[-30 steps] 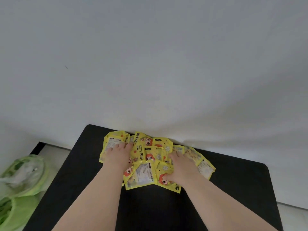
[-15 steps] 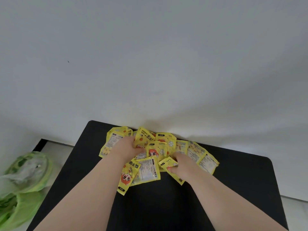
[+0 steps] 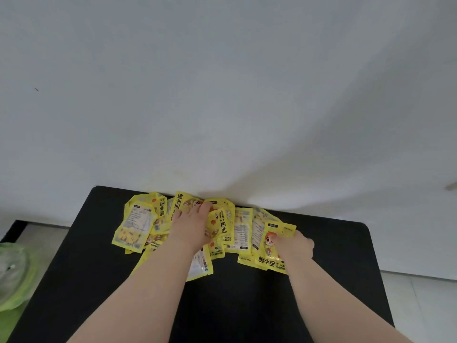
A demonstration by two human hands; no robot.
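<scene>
Several yellow hand-warmer packets [image 3: 134, 225] lie scattered in a loose heap along the far edge of a black table [image 3: 235, 305], against a white wall. My left hand [image 3: 190, 226] lies flat on the middle of the heap, fingers stretched toward the wall. My right hand [image 3: 295, 245] is at the heap's right end and pinches one packet with an orange cartoon figure [image 3: 269, 243], which is lifted at an angle over its neighbours. Both forearms cross the table and hide some packets.
A green plastic bag [image 3: 13, 276] sits on the floor left of the table. The white wall [image 3: 222, 95] rises directly behind the packets. Pale floor tiles [image 3: 420, 305] show to the right of the table.
The packets have been spread wider, mostly to the right. My right hand moved right and now holds one packet; my left hand shifted toward the heap's centre.
</scene>
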